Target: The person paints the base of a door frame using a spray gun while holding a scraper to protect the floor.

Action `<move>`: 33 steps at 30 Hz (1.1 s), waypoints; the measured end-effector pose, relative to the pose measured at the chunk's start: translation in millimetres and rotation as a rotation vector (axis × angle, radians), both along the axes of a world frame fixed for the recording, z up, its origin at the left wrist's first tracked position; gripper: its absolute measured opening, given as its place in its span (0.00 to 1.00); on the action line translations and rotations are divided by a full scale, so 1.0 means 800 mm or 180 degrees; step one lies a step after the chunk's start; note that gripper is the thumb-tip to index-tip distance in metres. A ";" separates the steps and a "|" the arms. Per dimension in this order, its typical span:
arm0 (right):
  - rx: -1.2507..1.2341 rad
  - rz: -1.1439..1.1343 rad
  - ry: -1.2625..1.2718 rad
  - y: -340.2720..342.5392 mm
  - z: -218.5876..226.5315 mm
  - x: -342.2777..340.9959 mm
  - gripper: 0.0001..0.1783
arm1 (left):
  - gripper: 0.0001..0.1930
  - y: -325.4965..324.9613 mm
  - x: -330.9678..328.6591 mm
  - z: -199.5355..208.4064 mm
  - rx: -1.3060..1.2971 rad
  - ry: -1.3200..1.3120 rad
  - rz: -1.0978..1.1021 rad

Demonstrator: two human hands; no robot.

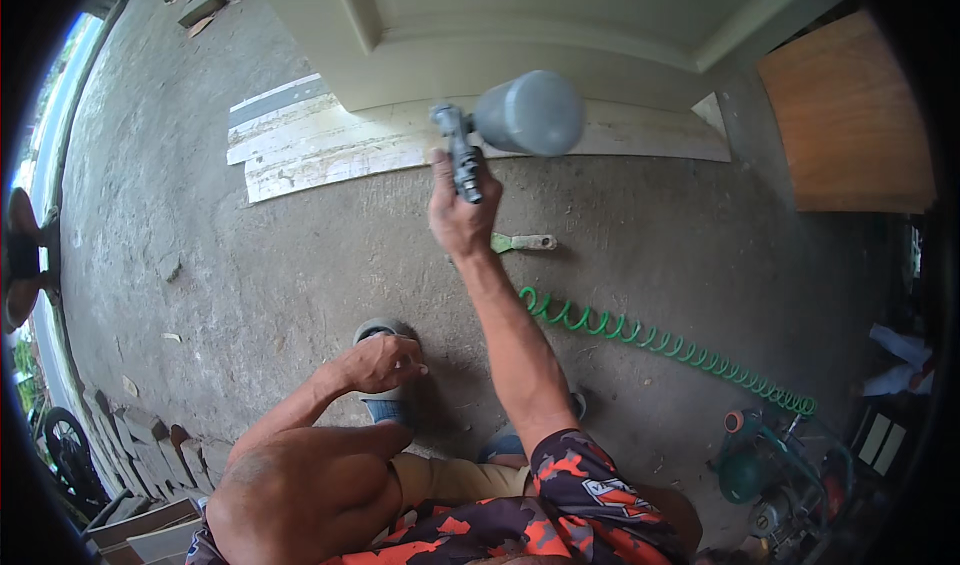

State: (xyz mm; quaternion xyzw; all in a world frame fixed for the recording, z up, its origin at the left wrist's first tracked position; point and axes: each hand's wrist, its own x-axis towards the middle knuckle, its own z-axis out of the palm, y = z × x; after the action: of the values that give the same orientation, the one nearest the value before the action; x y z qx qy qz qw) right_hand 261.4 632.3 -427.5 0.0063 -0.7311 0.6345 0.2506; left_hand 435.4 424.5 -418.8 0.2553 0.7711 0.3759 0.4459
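My right hand (pixel 462 215) is wrapped round the grip of a metal spray gun (pixel 461 155), held out at arm's length. A translucent grey cup (pixel 530 115) sits on the gun's right side. Beyond the gun stands a pale cream moulded panel (pixel 520 60), its lower edge close to some whitish boards (pixel 340 155) on the floor. My left hand (pixel 385 363) is closed near my knee, above my left shoe; a small pale tip shows at its fingers, too small to name.
A scraper (pixel 530 242) lies on the concrete floor beyond a green coiled hose (pixel 660 340). The hose runs to an air compressor (pixel 765 475) at lower right. A brown wooden sheet (pixel 850 115) stands at right. Stacked slabs (pixel 150 435) line the lower left.
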 end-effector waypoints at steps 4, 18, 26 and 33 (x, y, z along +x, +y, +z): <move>-0.0053 0.0224 0.0084 -0.086 -0.013 -0.003 0.21 | 0.13 -0.002 -0.003 0.008 -0.0018 -0.0236 -0.0010; -0.0127 0.0307 0.0039 -0.067 -0.019 0.000 0.20 | 0.13 -0.009 0.006 -0.019 0.0076 -0.0017 -0.0051; -0.0742 -0.0337 -0.0164 0.091 -0.061 -0.012 0.14 | 0.14 0.008 -0.005 -0.005 -0.0120 0.0013 -0.0276; -0.1489 -0.0432 -0.0307 0.262 -0.036 -0.020 0.17 | 0.15 0.012 0.000 -0.012 -0.0170 0.0033 -0.0305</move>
State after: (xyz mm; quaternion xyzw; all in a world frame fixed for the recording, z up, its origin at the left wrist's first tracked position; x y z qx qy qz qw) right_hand 245.1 841.9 -456.3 -0.1313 -0.5742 0.7677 0.2522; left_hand 435.2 433.8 -428.4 0.2819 0.7701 0.3321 0.4661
